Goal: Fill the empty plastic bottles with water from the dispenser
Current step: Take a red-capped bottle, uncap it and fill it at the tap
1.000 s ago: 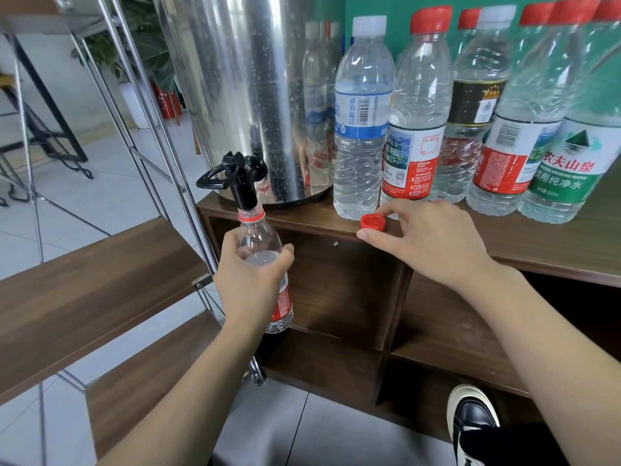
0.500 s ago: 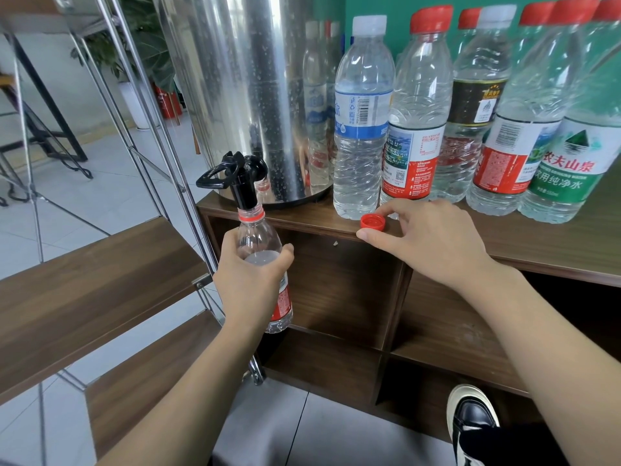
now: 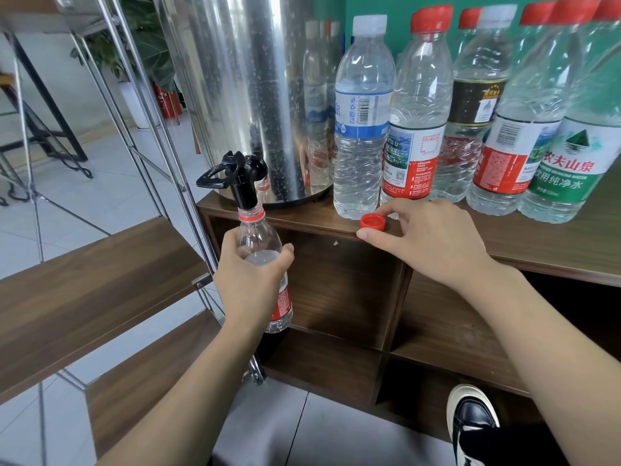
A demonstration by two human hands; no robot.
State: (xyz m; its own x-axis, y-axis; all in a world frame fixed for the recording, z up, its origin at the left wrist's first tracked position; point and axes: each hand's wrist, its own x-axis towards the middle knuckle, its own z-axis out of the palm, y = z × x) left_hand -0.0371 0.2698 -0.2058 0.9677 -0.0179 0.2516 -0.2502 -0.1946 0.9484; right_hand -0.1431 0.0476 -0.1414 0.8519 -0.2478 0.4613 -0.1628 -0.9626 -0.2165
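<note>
Gripping bottle (image 3: 260, 260) under tap (image 3: 240, 176) w/ left hand (image 3: 248, 284); right hand (image 3: 426, 240) pinches red cap (image 3: 372, 222).

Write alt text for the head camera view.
A left hand holds an uncapped plastic bottle under the black tap of a steel dispenser. The right hand pinches a red cap on the wooden shelf, beside a row of capped bottles.

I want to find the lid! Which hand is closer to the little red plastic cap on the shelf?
Right. The right hand touches the small red plastic cap; the left hand holds the clear plastic bottle off to its left.
</note>
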